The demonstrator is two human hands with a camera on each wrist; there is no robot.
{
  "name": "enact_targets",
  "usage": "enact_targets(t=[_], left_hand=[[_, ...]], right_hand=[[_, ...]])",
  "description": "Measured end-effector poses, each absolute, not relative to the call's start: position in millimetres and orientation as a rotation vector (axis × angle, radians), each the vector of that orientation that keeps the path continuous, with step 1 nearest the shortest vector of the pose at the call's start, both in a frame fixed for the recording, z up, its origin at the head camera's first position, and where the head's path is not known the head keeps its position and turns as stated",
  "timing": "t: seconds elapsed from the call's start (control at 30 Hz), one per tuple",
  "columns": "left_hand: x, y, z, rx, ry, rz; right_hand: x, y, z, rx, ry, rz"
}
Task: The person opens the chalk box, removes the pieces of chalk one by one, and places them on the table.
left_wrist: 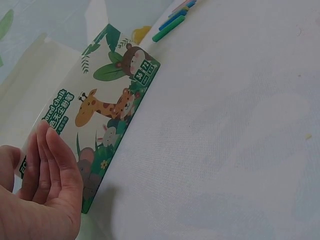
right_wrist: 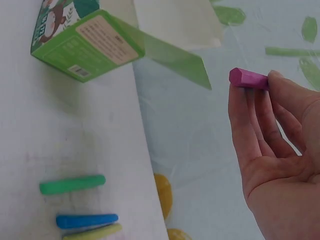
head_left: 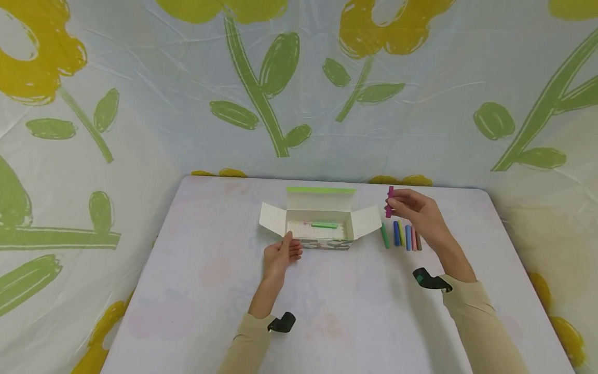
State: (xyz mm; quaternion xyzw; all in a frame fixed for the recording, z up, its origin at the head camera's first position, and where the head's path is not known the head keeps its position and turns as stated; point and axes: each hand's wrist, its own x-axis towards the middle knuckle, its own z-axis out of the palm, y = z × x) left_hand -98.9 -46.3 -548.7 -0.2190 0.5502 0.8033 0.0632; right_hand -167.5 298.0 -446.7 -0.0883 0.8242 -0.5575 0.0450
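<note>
My right hand (head_left: pixel 422 215) pinches a magenta chalk stick (head_left: pixel 390 203) between thumb and fingertips, raised above the table to the right of the box. In the right wrist view the chalk's faceted end (right_wrist: pixel 235 78) juts past the fingertips. A cardboard chalk box (left_wrist: pixel 107 102), printed with cartoon animals, stands with its lid and side flaps spread. My left hand (head_left: pixel 279 255) grips its front left corner, thumb over the rim and fingers against the front wall. Inside the box lies a green chalk stick (head_left: pixel 324 225).
Right of the box, several chalk sticks lie on the table in a loose row: a green stick (right_wrist: pixel 72 184), a blue stick (right_wrist: pixel 86 221), a yellow one (head_left: pixel 401 234), another blue, a pink and a brown one. The flowered cloth backdrop (head_left: pixel 187 93) rises behind the table's far edge.
</note>
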Motion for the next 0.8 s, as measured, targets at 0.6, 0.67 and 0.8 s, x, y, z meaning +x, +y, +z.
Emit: enact_targets(t=[0.6, 0.67, 0.8], left_hand=[[-99.0, -46.1, -551.7, -0.666, 1.674, 2.435], [-99.0, -46.2, -551.2, -0.664, 1.671, 2.439], [-98.5, -45.6, -551.1, -0.672, 1.676, 2.438]], right_hand=[[-148.8, 360.4, -498.2, 0.079, 2.518, -1.743], [-146.5, 366.8, -504.4, 0.126, 2.519, -1.747], [-140.4, 376.8, -514.2, 0.233, 2.539, -1.710]])
